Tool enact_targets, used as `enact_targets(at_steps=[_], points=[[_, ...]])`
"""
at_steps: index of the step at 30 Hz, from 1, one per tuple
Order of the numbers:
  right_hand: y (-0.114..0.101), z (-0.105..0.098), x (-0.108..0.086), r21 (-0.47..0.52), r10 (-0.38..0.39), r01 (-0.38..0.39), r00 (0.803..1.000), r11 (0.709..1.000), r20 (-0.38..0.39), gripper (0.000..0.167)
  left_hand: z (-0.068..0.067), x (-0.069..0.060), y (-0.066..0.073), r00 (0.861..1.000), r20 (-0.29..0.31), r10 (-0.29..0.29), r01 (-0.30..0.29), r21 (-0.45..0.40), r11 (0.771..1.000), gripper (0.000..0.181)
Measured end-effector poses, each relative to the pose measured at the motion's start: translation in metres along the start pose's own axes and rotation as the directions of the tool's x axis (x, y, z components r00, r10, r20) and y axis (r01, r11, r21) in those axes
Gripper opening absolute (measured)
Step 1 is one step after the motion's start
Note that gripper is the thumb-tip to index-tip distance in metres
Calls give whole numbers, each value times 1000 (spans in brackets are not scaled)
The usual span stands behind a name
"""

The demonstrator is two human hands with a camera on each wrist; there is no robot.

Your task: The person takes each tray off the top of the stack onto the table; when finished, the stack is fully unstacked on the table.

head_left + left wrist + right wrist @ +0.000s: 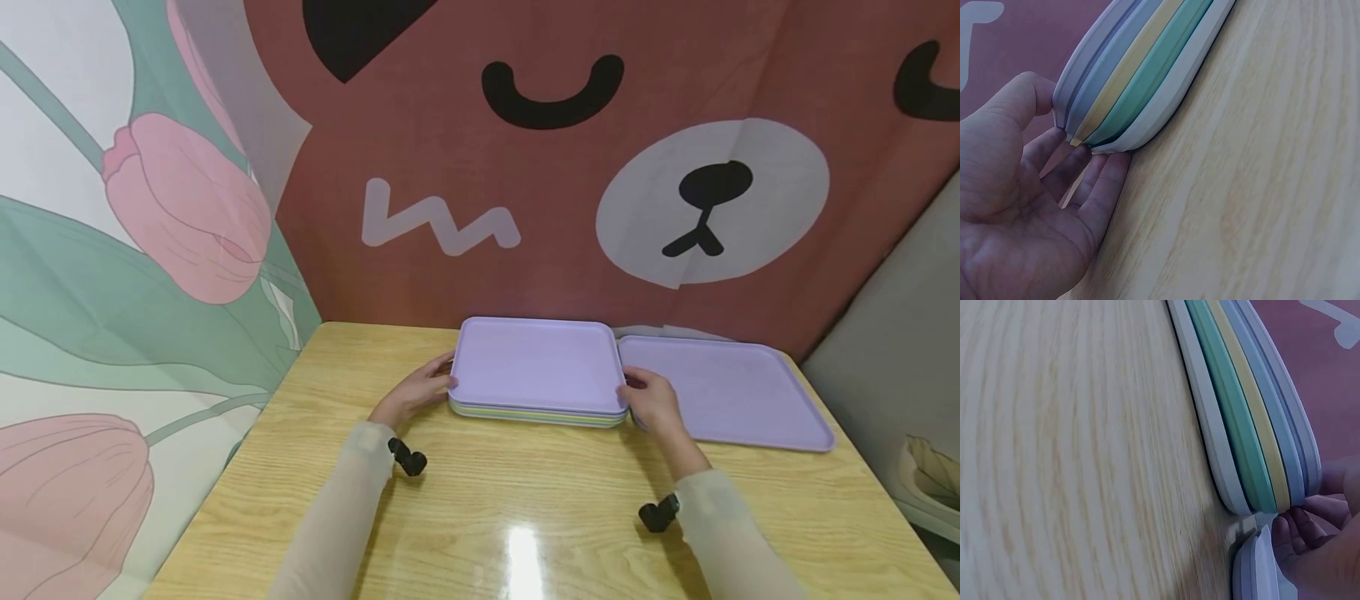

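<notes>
A stack of several trays [537, 367] lies on the table, a light purple one on top. Their edges show purple, blue, yellow, green and white in the left wrist view [1129, 75] and right wrist view [1254, 425]. My left hand [418, 388] [1035, 187] holds the stack's left end, thumb at the top rim and fingertips along the lower edges. At the right end my right hand [654, 402] [1325, 544] grips the near corner, thumb on the top tray's rim and fingers bent against the side.
A wider purple tray [731, 392] lies just right of the stack, close beside my right hand. The wooden table [465, 508] ends at a wall hanging [420, 283] behind the trays. A grey surface [885, 350] stands beyond the table's right edge.
</notes>
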State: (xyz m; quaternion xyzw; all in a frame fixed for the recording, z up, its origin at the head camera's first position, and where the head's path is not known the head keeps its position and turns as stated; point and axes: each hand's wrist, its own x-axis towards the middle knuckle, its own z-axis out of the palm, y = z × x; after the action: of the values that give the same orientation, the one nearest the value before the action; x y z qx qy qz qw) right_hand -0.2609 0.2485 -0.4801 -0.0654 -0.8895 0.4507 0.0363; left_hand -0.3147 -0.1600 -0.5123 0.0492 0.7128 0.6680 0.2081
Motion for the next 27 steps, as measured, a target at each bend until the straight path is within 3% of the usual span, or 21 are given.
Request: enact_targets(at_steps=[6, 13, 15, 20, 27], points=[[-4, -2, 1, 105, 41, -39, 999, 994, -17, 47, -1, 1, -1, 1000, 7, 2, -2, 2, 1000, 76], [-11, -8, 1, 246, 73, -79, 997, 966, 35, 49, -2, 2, -2, 1000, 0, -6, 6, 7, 1000, 76], [-12, -10, 0, 319, 81, -98, 994, 943, 66, 51, -2, 2, -2, 1000, 1, -8, 8, 6, 1000, 75], [-11, -17, 2, 506, 80, -164, 980, 847, 183, 61, -1, 1, -2, 1000, 5, 1, -1, 10, 1000, 74], [-8, -25, 1, 615, 42, -212, 959, 759, 279, 67, -2, 1, -3, 1000, 5, 5, -5, 11, 1000, 75]])
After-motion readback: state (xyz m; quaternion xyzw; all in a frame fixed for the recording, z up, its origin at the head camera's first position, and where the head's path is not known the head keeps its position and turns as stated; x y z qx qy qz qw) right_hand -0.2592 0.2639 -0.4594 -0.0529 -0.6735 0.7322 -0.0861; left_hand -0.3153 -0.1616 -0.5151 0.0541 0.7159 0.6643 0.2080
